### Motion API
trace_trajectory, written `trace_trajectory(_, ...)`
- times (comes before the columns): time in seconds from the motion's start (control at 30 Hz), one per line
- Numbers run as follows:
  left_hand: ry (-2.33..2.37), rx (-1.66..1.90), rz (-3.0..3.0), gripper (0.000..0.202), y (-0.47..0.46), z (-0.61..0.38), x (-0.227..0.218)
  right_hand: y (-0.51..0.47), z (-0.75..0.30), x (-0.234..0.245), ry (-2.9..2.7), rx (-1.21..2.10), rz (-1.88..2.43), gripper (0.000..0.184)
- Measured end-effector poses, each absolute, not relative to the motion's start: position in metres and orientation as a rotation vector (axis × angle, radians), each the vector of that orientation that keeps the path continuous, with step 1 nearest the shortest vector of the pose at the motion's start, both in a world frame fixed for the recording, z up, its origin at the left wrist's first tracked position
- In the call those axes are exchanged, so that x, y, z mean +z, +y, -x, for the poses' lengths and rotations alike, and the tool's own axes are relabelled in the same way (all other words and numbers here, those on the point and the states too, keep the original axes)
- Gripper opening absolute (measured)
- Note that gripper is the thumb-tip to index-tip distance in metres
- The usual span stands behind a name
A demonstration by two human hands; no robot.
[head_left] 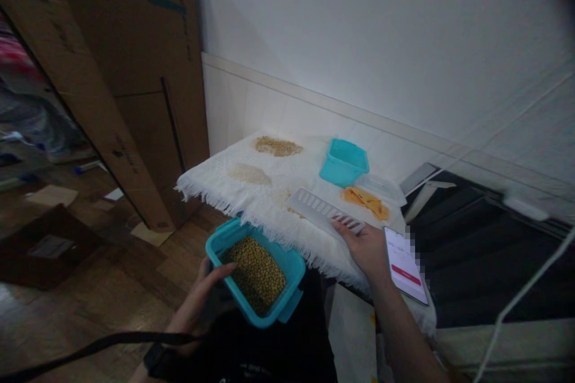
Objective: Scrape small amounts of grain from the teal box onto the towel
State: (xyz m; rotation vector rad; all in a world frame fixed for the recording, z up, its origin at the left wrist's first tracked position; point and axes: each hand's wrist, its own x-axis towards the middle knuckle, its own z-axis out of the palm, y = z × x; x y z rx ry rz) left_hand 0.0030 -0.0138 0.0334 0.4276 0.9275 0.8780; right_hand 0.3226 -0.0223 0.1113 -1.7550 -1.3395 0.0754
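Observation:
My left hand (205,290) grips the near left wall of a turquoise plastic container (293,258), its thumb over the rim. Yellowish dried beans (259,272) lie inside the container, which is tilted below the table's front edge. In my right hand (363,246) is a flat, pale plastic piece (309,202) with a row of slots, held low over the cloth. Some grains show beside its far left end. Further back on the white fringed cloth (215,175) lie a heap of beans (278,146) and a heap of whitish grains (249,174).
A second turquoise container (344,178) stands at the back of the table, beside a clear lid (381,187) and a crumpled orange cloth (366,202). A phone (406,266) lies near my right forearm. Large cardboard boxes (157,72) rise at left. A white cable (516,305) hangs at right.

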Motion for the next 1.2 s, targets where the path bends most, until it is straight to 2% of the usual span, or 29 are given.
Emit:
trace_trajectory(0.37, 0.927, 0.865, -0.420, 0.074, -0.014, -0.005, 0.039, -0.021, -0.329, 0.107, -1.336, 0.077, 1.759, 0.047)
trace_trajectory(0.67, 1.016, 0.859, -0.354, 0.090, -0.008, -0.006, 0.026, -0.026, -0.327, 0.107, -1.318, 0.081, 1.748, 0.041)
trace_trajectory(0.9, 0.940, 0.860, -0.407, 0.086, -0.014, -0.005, 0.035, -0.026, -0.328, 0.107, -1.350, 0.091, 1.756, 0.048)
trace_trajectory(1.2, 1.023, 0.867, -0.359, 0.090, -0.009, -0.007, 0.027, -0.026, -0.328, 0.107, -1.361, 0.157, 1.772, 0.042)
